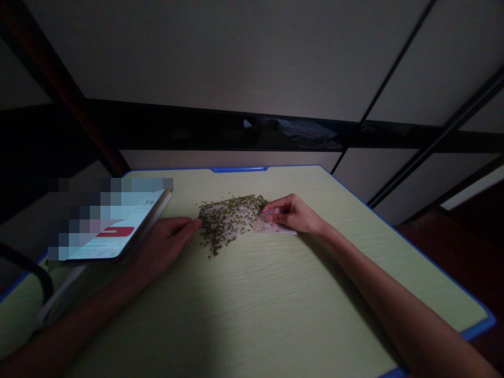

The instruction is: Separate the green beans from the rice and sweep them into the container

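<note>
Small greenish-brown grains or dried bits (228, 215) lie spread in a loose pile on the table, with something pale showing through among them. At the pile's right side my right hand (293, 212) has its fingers closed on a flat, pink-and-white printed piece of paper or packet (275, 227). Part of that piece is covered by the fingers and the grains. My left hand (169, 239) rests at the left edge of the pile, thumb and fingers pressed together. What its fingertips hold, if anything, is too dim to make out.
A tablet (118, 236) with a lit screen, partly blurred out, leans beside my left forearm. The pale table (252, 315) has a blue edge. Behind it stands a cabinet (236, 58) with a dark gap holding crumpled plastic or cloth (307, 131). A dark cable (39, 270) curves at left.
</note>
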`<move>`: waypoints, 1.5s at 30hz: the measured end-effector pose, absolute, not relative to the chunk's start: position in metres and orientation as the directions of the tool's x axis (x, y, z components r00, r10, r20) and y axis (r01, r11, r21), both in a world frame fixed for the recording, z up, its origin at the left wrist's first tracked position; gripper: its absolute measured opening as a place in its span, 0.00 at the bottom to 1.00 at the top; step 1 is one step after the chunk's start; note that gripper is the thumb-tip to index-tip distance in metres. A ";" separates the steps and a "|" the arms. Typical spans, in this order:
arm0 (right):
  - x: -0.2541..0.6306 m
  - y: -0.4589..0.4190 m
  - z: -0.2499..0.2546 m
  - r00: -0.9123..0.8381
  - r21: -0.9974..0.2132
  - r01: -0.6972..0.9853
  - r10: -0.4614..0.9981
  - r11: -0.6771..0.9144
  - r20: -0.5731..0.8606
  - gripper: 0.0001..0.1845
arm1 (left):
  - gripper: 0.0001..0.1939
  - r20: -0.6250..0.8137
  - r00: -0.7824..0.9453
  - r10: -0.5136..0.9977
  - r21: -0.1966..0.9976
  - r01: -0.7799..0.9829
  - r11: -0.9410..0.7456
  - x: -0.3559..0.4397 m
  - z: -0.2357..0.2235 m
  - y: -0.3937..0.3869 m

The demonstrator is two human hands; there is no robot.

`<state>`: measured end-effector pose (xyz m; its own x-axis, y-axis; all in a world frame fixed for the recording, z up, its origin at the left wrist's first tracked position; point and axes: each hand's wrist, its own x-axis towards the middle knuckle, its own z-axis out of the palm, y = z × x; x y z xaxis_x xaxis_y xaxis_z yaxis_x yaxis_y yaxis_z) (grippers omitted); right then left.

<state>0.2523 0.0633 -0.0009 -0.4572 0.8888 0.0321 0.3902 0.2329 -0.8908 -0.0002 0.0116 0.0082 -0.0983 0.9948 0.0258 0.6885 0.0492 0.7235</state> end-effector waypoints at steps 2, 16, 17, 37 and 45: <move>0.253 0.064 -0.002 -0.463 -0.889 0.388 0.886 0.244 0.041 0.13 | 0.20 0.029 -0.096 0.995 0.721 0.691 0.046 -0.001 0.007 0.012; 0.243 0.057 0.000 -0.431 -0.886 0.397 0.901 0.238 0.049 0.14 | 0.19 0.030 -0.098 0.995 0.731 0.680 0.045 -0.001 0.006 0.012; 0.243 0.058 -0.001 -0.432 -0.884 0.396 0.900 0.249 0.060 0.14 | 0.19 0.030 -0.097 0.995 0.735 0.676 0.044 -0.001 0.006 0.012; 0.238 0.057 -0.010 -0.297 -0.924 0.344 0.953 0.168 0.062 0.17 | 0.19 0.033 -0.081 0.996 0.726 0.687 0.032 0.000 0.008 0.010; 0.245 0.057 -0.009 -0.388 -0.915 0.346 0.920 0.206 0.060 0.18 | 0.18 0.036 -0.069 0.997 0.729 0.684 0.021 -0.003 0.003 0.012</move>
